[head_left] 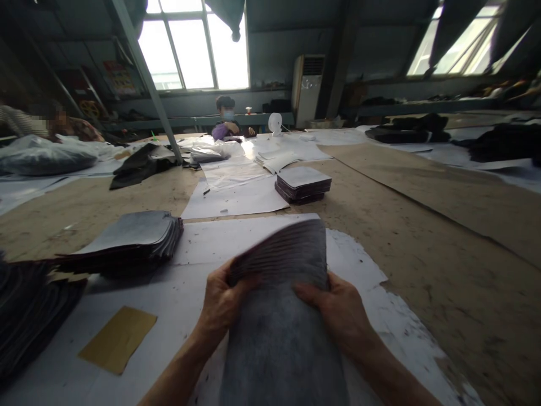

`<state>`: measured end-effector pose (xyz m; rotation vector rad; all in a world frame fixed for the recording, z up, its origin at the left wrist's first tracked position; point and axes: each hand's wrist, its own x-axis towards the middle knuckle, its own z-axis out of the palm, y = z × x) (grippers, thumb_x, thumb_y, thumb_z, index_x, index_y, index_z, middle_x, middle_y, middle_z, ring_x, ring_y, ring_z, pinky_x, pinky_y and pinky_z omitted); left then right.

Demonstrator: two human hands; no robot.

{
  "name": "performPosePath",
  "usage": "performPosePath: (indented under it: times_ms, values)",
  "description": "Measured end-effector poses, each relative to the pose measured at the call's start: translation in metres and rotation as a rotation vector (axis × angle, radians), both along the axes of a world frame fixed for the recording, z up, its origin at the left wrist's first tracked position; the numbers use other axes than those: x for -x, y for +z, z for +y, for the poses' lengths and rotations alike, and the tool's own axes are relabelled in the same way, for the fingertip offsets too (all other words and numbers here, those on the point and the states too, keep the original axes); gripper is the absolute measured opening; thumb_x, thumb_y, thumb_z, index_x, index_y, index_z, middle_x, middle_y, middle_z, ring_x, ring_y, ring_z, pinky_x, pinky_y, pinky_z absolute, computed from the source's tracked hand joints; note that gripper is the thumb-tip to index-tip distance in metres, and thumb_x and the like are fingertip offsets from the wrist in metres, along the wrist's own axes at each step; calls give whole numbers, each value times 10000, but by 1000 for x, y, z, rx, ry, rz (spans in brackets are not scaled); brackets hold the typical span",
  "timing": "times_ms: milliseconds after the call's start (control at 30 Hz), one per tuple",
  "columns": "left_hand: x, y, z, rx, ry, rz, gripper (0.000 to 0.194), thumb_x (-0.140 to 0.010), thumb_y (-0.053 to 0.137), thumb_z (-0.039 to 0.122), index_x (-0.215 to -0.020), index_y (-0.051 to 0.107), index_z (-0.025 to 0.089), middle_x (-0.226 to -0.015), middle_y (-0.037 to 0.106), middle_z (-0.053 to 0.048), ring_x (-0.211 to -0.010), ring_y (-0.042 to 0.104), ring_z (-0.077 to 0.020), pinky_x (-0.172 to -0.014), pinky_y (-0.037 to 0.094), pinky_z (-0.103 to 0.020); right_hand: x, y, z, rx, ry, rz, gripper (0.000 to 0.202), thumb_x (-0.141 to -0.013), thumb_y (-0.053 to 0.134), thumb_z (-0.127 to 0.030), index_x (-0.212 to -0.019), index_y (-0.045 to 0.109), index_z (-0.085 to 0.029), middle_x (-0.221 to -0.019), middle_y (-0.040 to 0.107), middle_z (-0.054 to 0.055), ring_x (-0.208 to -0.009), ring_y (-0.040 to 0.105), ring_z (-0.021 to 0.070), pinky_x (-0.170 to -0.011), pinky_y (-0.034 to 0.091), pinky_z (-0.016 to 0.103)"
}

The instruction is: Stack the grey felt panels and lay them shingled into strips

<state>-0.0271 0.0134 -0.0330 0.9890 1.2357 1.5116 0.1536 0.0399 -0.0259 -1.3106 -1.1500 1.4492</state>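
Two bare hands hold a thick bundle of dark grey sheets (283,338) at the bottom centre, above a white paper (198,242) spread on a brown worktop (422,237). The left hand (222,299) pinches the bundle's left edge, its thumb lying across the upper face; the right hand (340,307) pinches the right edge the same way — the fingers of both are mostly hidden behind the sheets. The far end of the bundle is tilted up and fanned, so that many layered edges show as fine ridges, while the near end runs out of view at the bottom. To the left of the left hand, a mustard-brown card (119,339) lies flat on the white paper. Beyond the card is a slightly uneven grey stack (129,234), and a darker pile (31,321) is cut off by the left border. Straight ahead, past the bundle and well apart from it, a smaller, squarish stack (302,183) sits near some loose white sheets (276,160). At the far side, a masked person (228,127) sits near a white roll (275,122) — behind them, a bright window (194,51) lights the dim room.
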Motion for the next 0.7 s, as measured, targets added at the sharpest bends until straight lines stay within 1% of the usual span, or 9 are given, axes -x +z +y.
performPosePath:
  times_ms: [100, 133, 200, 267, 400, 467, 533, 633, 700]
  values:
    - [-2, -3, 1, 161, -204, -332, 351, -624, 676, 316, -909, 659, 113, -768, 678, -82, -633, 617, -199, -619, 501, -314, -1, -1, -5, -389, -101, -375, 254, -633, 656, -369, -826, 656, -205, -619, 636, -23, -585, 578, 176, -603, 476, 283]
    - [-3, -4, 1, 186, -232, -355, 357, -599, 691, 292, -902, 657, 104, -762, 679, -91, -622, 619, -206, -611, 504, -326, -1, -1, -6, -462, -109, -425, 234, -658, 637, -372, -830, 658, -216, -622, 636, -28, -591, 577, 171, -627, 474, 278]
    - [-4, -7, 1, 193, -183, -290, 335, -540, 728, 227, -849, 663, 112, -741, 681, -73, -605, 617, -202, -592, 506, -322, -2, -1, -5, -488, -105, -417, 223, -673, 629, -360, -848, 659, -225, -660, 650, -28, -625, 587, 174, -656, 472, 275]
    - [-5, -10, 1, 169, -85, -207, 293, -516, 750, 205, -787, 668, 131, -737, 680, -37, -616, 609, -178, -591, 498, -287, -4, 0, -1, -367, -80, -289, 278, -630, 674, -354, -868, 653, -212, -692, 663, -18, -656, 599, 190, -639, 480, 283]
    - [-1, -13, -1, 26, 27, 1, 202, -522, 759, 196, -701, 674, 155, -676, 653, 37, -613, 562, -119, -586, 450, -206, -6, -1, 8, 45, 78, 191, 392, -526, 754, -297, -878, 639, -170, -825, 688, 40, -713, 630, 236, -643, 507, 344]
    - [0, -12, -1, -11, 45, 33, 192, -521, 755, 175, -696, 676, 162, -660, 645, 51, -614, 555, -112, -602, 442, -198, -6, -4, 9, 98, 110, 273, 367, -502, 763, -261, -835, 645, -163, -826, 690, 47, -710, 633, 251, -651, 508, 368]
    - [-2, -9, 0, 50, -6, -97, 249, -509, 752, 161, -746, 677, 163, -681, 655, 36, -624, 573, -127, -623, 453, -216, -5, -7, 6, -53, 36, 125, 282, -522, 751, -261, -770, 658, -163, -749, 684, 22, -679, 625, 250, -630, 502, 354]
    - [-7, -8, 0, 218, -177, -334, 269, -561, 720, 239, -800, 664, 131, -706, 670, -40, -616, 603, -178, -619, 480, -290, -5, -8, -2, -510, -80, -205, 178, -637, 673, -244, -804, 684, -183, -766, 676, 3, -722, 615, 229, -695, 484, 330]
    - [-9, -10, -1, 263, -228, -363, 240, -605, 694, 279, -783, 657, 123, -705, 669, -64, -613, 607, -188, -622, 486, -316, -6, -7, -5, -716, -78, -276, 186, -678, 630, -207, -855, 687, -207, -835, 678, 6, -780, 612, 211, -764, 469, 322]
